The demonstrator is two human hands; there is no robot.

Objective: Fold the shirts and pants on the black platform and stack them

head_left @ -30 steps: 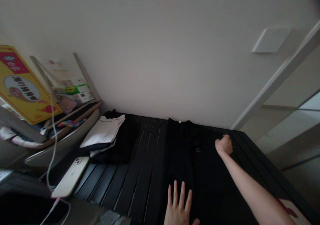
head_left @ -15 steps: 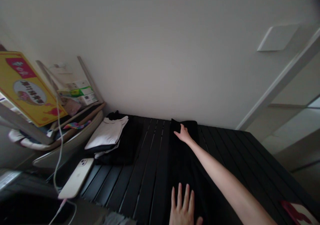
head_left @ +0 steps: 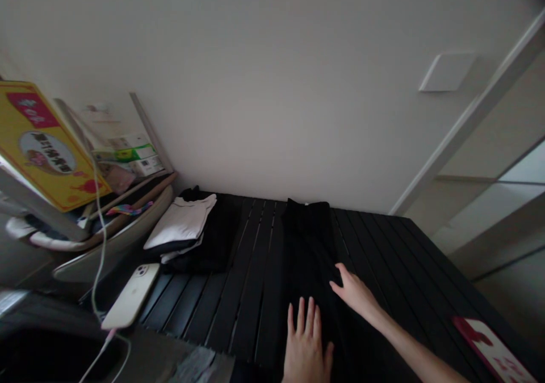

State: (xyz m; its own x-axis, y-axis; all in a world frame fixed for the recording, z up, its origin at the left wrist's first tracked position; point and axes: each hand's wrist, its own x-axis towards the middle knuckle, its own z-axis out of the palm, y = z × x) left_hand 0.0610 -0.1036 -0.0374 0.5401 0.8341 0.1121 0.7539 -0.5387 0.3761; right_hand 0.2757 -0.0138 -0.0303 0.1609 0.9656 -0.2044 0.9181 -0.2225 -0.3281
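Observation:
A long black garment [head_left: 307,241], folded into a narrow strip, lies lengthwise over the dark slatted tabletop [head_left: 244,292]. Its far end is near the wall, and its exact kind is hard to make out in the dim light. My left hand [head_left: 304,340] rests flat on the near part of it, fingers stretched out and thumb apart. Along the garment's right edge is my right hand [head_left: 352,287], thumb and forefinger apart. The other fingers of that hand are partly hidden, and nothing shows held in it.
Folded clothes [head_left: 183,221], white on top of black, are stacked at the back left. A white phone [head_left: 131,297] with a cable [head_left: 100,247] lies in front of them. A red-and-white object [head_left: 494,349] sits at the right. A cart [head_left: 114,241] with a yellow box [head_left: 46,150] stands left.
My right hand has drawn back from the garment's far end to its right edge, nearer me. My left hand stays flat, slightly farther up in view. The view has shifted a little right.

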